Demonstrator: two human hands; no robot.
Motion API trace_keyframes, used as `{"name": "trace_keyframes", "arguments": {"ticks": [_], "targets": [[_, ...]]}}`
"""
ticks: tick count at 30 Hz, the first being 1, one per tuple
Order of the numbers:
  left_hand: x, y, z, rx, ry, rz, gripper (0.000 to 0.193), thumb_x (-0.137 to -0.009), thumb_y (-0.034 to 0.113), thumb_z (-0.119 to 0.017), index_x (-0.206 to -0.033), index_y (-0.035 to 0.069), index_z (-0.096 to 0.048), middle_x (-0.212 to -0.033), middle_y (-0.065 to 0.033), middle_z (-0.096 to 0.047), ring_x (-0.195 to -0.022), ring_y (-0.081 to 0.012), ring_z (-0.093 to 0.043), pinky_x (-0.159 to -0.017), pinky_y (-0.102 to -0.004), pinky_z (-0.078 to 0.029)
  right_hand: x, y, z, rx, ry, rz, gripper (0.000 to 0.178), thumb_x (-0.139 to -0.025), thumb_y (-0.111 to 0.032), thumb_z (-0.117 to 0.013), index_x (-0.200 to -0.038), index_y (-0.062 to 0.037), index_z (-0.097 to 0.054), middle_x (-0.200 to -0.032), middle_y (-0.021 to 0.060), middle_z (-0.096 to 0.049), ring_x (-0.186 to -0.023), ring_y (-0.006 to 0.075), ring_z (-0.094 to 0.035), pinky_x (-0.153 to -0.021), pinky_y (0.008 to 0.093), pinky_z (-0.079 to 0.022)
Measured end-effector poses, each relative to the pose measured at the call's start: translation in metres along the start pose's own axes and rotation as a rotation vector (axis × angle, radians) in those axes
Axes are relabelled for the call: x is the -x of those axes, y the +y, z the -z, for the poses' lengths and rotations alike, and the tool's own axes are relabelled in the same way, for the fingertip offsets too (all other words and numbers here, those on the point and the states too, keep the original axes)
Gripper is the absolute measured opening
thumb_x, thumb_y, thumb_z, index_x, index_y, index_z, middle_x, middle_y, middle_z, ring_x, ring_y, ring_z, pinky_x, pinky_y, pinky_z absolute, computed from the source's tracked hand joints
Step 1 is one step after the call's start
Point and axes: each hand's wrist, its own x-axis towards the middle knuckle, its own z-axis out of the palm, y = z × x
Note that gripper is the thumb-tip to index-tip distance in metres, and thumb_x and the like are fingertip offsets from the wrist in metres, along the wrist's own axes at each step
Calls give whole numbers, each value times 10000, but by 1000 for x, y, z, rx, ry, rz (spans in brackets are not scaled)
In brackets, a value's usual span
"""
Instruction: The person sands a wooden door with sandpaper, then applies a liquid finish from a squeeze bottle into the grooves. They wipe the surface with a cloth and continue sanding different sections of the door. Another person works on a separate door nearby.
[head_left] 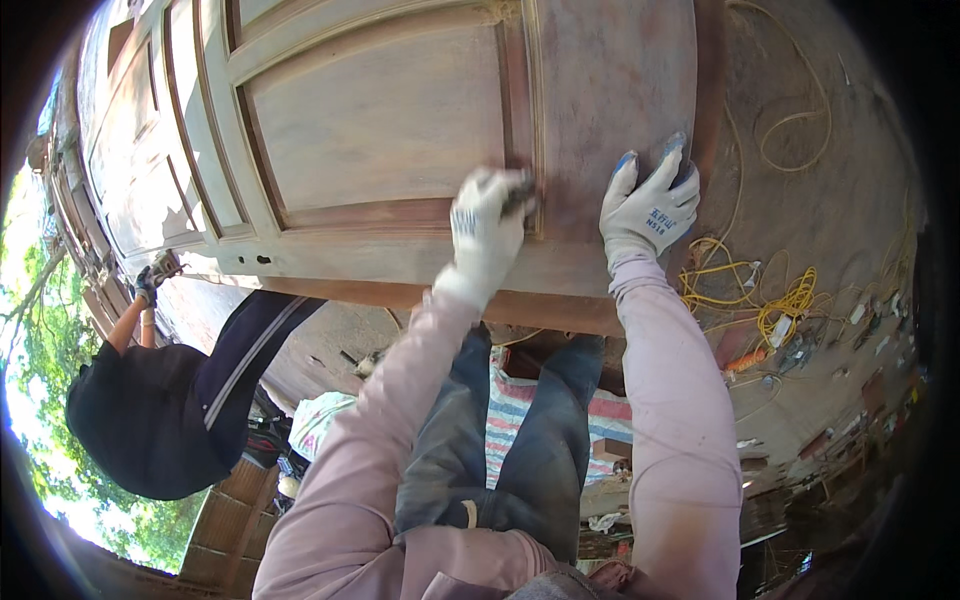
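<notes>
A wooden panelled door (380, 120) lies flat before me, its surface partly pale and dusty. My left hand (487, 230), in a white glove, is closed around a small dark pad (518, 193). It presses this pad to the moulding (533, 110) near the panel's lower right corner. Motion blurs the fingers a little, and the pad's exact kind cannot be made out. My right hand (648, 205), in a white glove with blue fingertips, rests on the door's right end with its fingers spread. Nothing is held in it.
At the left a co-worker in dark clothes (150, 420) bends over the door, gloved hand (155, 275) on a tool. A tangled yellow cord (790, 300) lies on the floor at right. A striped sheet (510, 410) and a wooden block (610, 450) are by my legs.
</notes>
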Motion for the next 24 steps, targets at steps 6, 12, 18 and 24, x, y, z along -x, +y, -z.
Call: {"name": "trace_keyframes", "arguments": {"ticks": [6,12,18,24], "targets": [[72,2,-10,44,26,113,360,-723,55,-852,-1061,90,-733,-970,-115,-678,-911,-309,-695,-795,-391,-580,-1,0,0,14,1,31,709,-905,-466,-614,-1474,-81,-442,-1315,283,-490,-1154,460,-536,-932,580,-454],[32,21,-23,-116,97,-126,347,-695,113,-886,-1012,119,-746,-1029,-140,-656,-918,-329,-678,-755,-405,-571,1,1,-3,6,9,16,686,-904,-452,-620,-1461,-84,-459,-1328,282,-489,-1166,463,-529,-933,582,-452],[-151,-14,-63,-213,325,-217,145,-799,127,-761,-936,84,-738,-968,-165,-677,-907,-391,-636,-777,-491,-528,0,1,0,-6,0,3,689,-900,-438,-630,-1477,-102,-459,-1347,282,-485,-1184,453,-522,-964,582,-434],[-1,28,-23,-235,184,-187,283,-722,99,-835,-995,130,-767,-1035,-135,-696,-988,-362,-667,-840,-469,-566,-2,-1,3,-24,-29,-10,688,-912,-464,-611,-1474,-97,-459,-1350,300,-479,-1183,470,-522,-955,582,-442]]}}
